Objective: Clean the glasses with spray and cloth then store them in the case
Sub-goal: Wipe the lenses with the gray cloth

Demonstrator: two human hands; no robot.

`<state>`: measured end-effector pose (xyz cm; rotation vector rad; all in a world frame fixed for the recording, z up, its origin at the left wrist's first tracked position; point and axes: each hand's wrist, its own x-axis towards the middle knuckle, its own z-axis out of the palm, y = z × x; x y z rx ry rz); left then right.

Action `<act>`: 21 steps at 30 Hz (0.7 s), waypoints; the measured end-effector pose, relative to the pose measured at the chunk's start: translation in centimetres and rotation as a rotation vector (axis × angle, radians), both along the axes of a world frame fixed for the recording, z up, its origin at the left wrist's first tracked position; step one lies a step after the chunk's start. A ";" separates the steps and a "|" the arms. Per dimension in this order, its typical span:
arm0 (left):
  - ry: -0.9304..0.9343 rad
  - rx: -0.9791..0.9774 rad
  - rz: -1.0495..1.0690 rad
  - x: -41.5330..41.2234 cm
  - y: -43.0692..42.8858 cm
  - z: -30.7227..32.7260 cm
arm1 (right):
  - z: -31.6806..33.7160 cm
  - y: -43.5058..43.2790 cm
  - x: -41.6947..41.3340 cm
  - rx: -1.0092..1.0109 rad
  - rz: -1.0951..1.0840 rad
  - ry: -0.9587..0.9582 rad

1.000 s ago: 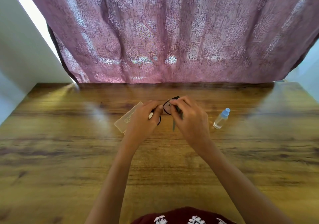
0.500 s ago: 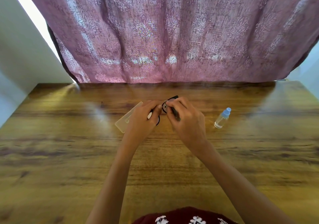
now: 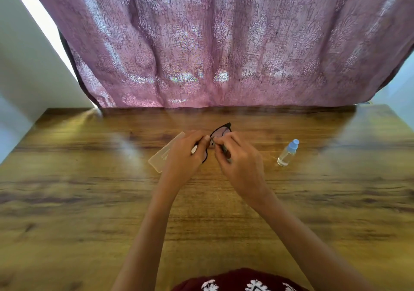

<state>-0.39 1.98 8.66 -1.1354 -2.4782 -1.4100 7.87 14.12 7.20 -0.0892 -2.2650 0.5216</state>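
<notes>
Garment: dark red with white print, showing at the near edge.
Left hand: curling its fingers round one side of the glasses, holding them over the table.
Right hand: pinching a dark cloth against the frame's middle.
Case: pale and translucent, lying flat, partly hiding behind the left hand; contents I cannot tell.
Spray bottle: standing off to the right, wearing its blue cap, looking clear inside.
Curtain: hanging pink behind the far edge.
</notes>
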 end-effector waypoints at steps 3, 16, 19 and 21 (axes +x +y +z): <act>-0.009 -0.002 -0.018 0.1 -0.2 0.2 | 0.5 0.6 -0.5 -0.026 -0.044 0.013; -0.006 0.026 -0.010 0.5 -0.6 0.2 | -1.8 5.0 1.0 -0.805 -0.143 -0.180; -0.022 0.033 -0.019 0.6 -0.4 0.3 | -4.2 6.1 1.1 -0.920 -0.176 -0.407; -0.037 0.038 -0.025 0.7 -0.4 0.3 | -5.5 6.5 1.4 -0.942 -0.212 -0.486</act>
